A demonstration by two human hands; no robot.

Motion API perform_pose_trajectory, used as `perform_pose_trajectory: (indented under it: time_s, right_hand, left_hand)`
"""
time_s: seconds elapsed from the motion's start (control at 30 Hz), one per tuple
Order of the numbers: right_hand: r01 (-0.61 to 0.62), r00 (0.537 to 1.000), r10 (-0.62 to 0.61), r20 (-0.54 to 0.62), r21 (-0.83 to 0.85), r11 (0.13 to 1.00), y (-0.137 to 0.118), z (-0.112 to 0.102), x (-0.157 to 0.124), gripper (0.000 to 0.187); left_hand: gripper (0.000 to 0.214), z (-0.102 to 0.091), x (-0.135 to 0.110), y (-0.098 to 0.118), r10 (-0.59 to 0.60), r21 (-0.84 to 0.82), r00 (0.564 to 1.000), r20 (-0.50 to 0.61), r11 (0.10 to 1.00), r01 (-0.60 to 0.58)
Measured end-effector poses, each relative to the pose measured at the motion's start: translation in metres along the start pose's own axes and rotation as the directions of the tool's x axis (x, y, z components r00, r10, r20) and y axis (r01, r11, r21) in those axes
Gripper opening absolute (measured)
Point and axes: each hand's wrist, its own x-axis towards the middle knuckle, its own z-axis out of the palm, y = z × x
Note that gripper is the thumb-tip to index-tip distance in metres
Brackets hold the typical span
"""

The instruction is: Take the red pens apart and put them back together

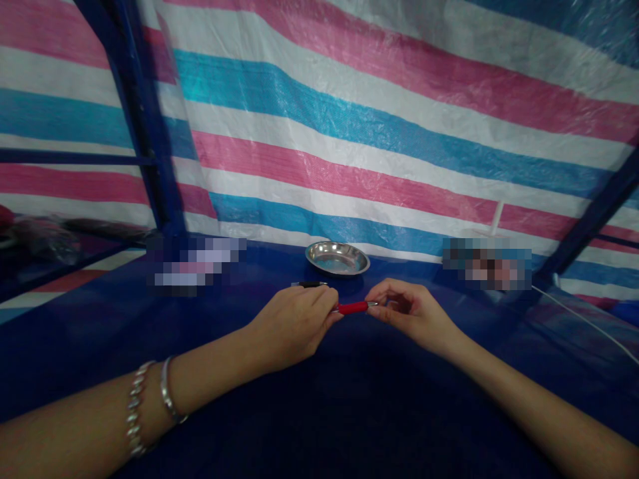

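Between my two hands a red pen [353,307] is held level above the dark blue table. My left hand [294,322] is closed round one end of it, hiding that part. At the other end, the thumb and forefinger of my right hand [412,311] pinch the silver tip. Just beyond my left hand lies a black pen [312,285], partly covered by the knuckles. A shallow shiny metal dish [338,259] stands a little farther back. Whether anything small lies in the dish, I cannot tell.
The blue tabletop [219,412] reaches back to a striped plastic sheet [319,140]. Blurred-out items sit at the back left [197,265] and back right [492,265]. Blue metal posts [144,126] rise at the sides, and a white cord [584,319] runs along the right.
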Motion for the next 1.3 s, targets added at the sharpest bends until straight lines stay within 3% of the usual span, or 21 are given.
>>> perform_pose_trajectory:
  time_s: [0.33, 0.53, 0.73, 1.0, 1.3]
  right_hand:
    - [-0.019, 0.997, 0.024, 0.072, -0.063, 0.998, 0.0006, -0.0031, 0.0010, 0.028]
    - [-0.030, 0.999, 0.028, 0.040, 0.037, 0.999, 0.0048, -0.0011, 0.0012, 0.025]
    - [0.031, 0.999, -0.030, 0.028, -0.027, 0.999, 0.0057, -0.0015, 0.0008, 0.020]
    - [0.042, 0.996, -0.035, 0.077, -0.092, 0.995, 0.0005, -0.0028, -0.0004, 0.031]
    - [0.052, 0.998, -0.048, 0.042, -0.098, 0.994, 0.0043, -0.0014, -0.0012, 0.022]
  left_hand:
    - [0.018, 0.0000, 0.0007, 0.0001, 0.006, 0.005, 1.000, 0.015, 1.000, -0.007]
    - [0.017, -0.0004, 0.0007, 0.0001, 0.001, 0.031, 1.000, -0.003, 1.000, -0.001]
    - [0.017, -0.0001, 0.0008, 0.0004, 0.008, 0.040, 1.000, -0.011, 0.999, -0.007]
    - [0.016, -0.0016, 0.0014, 0.0012, 0.012, 0.050, 1.000, -0.008, 0.999, -0.011]
    - [0.017, 0.0002, 0.0019, 0.0005, 0.003, 0.055, 1.000, -0.018, 0.998, -0.002]
